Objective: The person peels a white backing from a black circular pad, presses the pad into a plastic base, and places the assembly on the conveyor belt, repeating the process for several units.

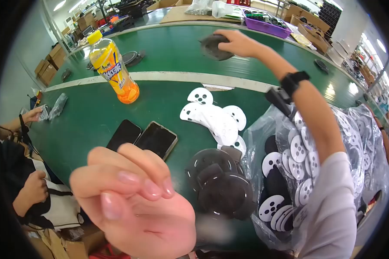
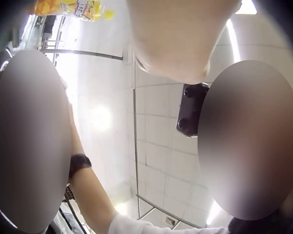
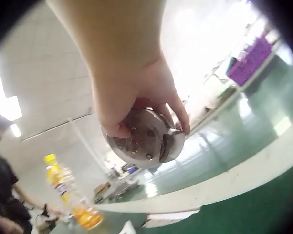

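My right hand (image 1: 234,43) grips a dark translucent round plastic part (image 3: 141,139) by its edge, above the far green surface. Small round holes show on the part in the right wrist view. Close to the head camera, my left hand (image 1: 134,200) is raised with loosely curled fingers and nothing in it. Beyond it lie two phones (image 1: 156,140). Between my arms, several dark translucent round parts (image 1: 225,194) sit stacked on the near green table (image 1: 86,129). White discs with holes (image 1: 218,123) lie in a loose pile behind them.
A clear plastic bag (image 1: 257,146) of similar white discs (image 1: 298,149) lies beside my right arm. An orange drink bottle (image 1: 114,69) stands left of centre. Dark parts (image 1: 132,57) rest on the far green surface, with a purple bin (image 1: 268,23) behind. Another person's hand (image 1: 32,188) is at left.
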Motion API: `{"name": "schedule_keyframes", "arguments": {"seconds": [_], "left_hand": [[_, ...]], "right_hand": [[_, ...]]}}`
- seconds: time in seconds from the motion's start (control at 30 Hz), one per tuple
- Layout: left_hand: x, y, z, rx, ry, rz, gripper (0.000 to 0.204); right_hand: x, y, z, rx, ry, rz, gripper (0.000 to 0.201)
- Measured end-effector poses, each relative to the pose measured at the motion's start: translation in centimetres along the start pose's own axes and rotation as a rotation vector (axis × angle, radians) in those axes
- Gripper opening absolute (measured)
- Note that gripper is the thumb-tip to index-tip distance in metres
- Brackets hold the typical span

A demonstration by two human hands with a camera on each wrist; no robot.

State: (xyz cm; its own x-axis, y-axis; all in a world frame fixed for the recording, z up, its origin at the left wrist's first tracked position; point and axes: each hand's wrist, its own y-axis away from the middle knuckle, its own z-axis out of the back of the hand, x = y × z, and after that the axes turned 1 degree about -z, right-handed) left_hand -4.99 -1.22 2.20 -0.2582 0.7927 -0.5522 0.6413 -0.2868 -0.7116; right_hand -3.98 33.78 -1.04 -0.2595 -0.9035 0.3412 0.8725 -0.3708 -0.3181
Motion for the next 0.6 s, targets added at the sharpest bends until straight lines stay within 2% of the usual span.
{"name": "schedule_keyframes", "arguments": {"seconds": [0.03,0.1,0.17,0.23,0.3,0.37,0.43,0.5,0.53,0.57,0.6], "left_hand": [[-0.2,-0.1,0.1,-0.007,0.021,-0.01,0.019],[-0.6,-0.2,0.3,-0.015,0.051,-0.008,0.019],[-0.7,-0.3,0.5,0.005,0.098,0.01,0.019],[-0.4,-0.3,0.5,0.006,0.075,0.0,0.019],[-0.3,-0.2,0.6,0.007,0.043,0.002,0.019],[-0.3,-0.4,0.7,0.018,0.065,-0.004,0.02],[-0.5,-0.7,0.9,0.026,0.045,-0.021,0.021],[-1.2,-0.8,0.8,0.158,-0.131,0.027,0.024],[-1.8,-0.9,0.7,0.333,-0.258,0.007,0.03],[-3.1,-0.3,-0.1,0.41,-0.348,0.128,0.026],[-3.9,-0.2,0.1,0.676,-0.417,0.119,0.024]], "right_hand": [[2.6,1.0,1.5,0.03,-0.197,0.088,0.045],[8.5,4.6,3.6,0.167,-0.314,0.182,0.043],[13.1,7.9,3.5,0.305,-0.222,0.383,0.044],[18.0,11.5,3.2,0.555,-0.129,0.182,0.045],[18.2,13.7,0.6,0.532,-0.244,0.392,0.051],[17.6,14.4,-0.4,0.566,-0.249,0.433,0.058],[17.5,14.7,-0.6,0.377,-0.326,0.599,0.059],[17.9,14.9,-0.9,0.449,-0.323,0.542,0.063],[17.7,15.1,-1.4,0.446,-0.452,0.494,0.061],[17.7,15.3,-1.7,0.44,-0.581,0.445,0.059],[19.1,15.3,0.8,0.63,-0.506,0.28,0.051]]}}
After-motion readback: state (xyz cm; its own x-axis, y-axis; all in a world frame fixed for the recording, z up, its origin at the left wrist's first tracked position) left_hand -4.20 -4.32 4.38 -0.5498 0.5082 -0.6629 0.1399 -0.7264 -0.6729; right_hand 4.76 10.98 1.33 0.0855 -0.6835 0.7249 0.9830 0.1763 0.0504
